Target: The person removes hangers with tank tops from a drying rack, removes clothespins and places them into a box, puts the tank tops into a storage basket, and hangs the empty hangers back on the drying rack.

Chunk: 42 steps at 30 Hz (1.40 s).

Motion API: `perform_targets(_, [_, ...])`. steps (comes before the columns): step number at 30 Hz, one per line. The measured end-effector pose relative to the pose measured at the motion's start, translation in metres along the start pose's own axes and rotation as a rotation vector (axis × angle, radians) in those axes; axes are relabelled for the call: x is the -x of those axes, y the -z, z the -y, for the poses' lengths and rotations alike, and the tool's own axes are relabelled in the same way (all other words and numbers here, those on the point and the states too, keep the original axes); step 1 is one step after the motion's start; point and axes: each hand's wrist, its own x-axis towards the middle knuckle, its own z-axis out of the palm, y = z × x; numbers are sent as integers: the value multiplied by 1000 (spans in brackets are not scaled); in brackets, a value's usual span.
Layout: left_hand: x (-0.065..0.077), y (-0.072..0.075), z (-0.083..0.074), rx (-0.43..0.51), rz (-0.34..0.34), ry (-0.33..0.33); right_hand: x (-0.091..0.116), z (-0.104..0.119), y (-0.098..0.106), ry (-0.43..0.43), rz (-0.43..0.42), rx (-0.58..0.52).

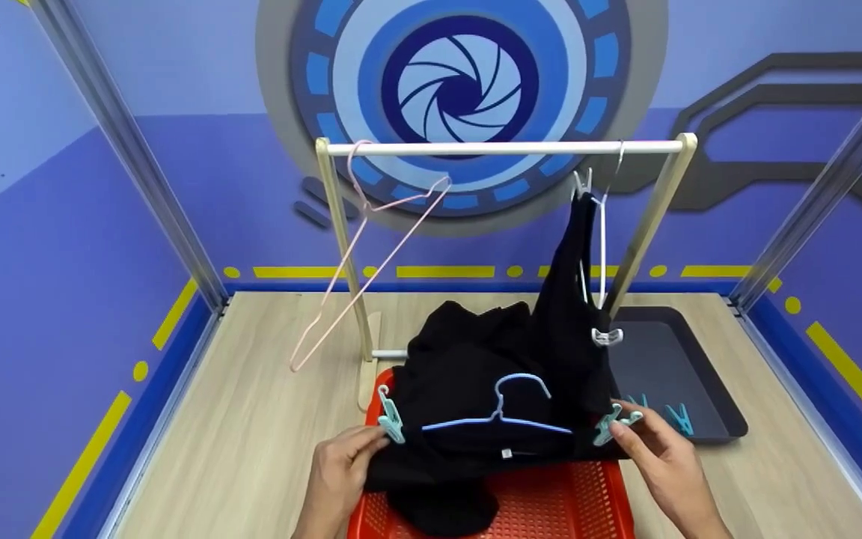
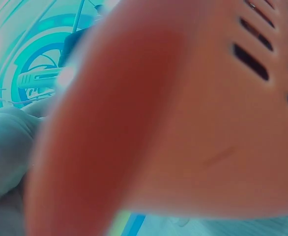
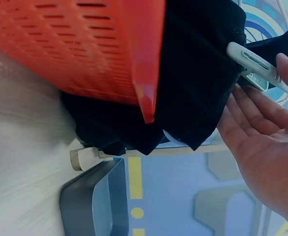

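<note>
A black garment (image 1: 461,457) lies across the red basket (image 1: 614,509), with a light-blue hanger (image 1: 498,419) in it, hook upward. My left hand (image 1: 337,468) pinches the garment's left edge, right below a pale teal clothespin (image 1: 390,419) clipped there. On the other side my right hand (image 1: 667,464) holds a second pale teal clothespin (image 1: 607,427) at the garment's right end. The right wrist view shows the thumb on that clothespin (image 3: 254,64) and the fingers behind it. In the left wrist view the basket wall (image 2: 208,123) covers most of the scene.
Behind the basket stands a rack (image 1: 506,148) with a white bar. An empty pink hanger (image 1: 371,247) hangs at its left, and a black garment (image 1: 566,299) hangs from a white hanger (image 1: 601,254) at its right. A dark grey tray (image 1: 670,359) holds teal clothespins (image 1: 678,419).
</note>
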Motion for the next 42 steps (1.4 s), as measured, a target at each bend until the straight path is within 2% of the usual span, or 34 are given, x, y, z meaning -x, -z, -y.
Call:
perform_targets(8, [0,2,0,16,24,31,3,-3,-3,75,-35,-59])
perform_targets(13, [1,2,2,-4,13,21,4,-6,-7,130,-52,-84])
perform_targets(21, [2,1,1,22,15,31,4,-9,-11,221,-79,-128])
perform_targets(31, [3,0,1,14,1,22,5,-8,-10,245,-141,-106])
perform_targets(38, [2,0,2,11,1,24,2,-10,-8,331,-149,-218])
perform_targets(42, [1,0,2,8,-3,9,2,-11,-5,343,-147,-268])
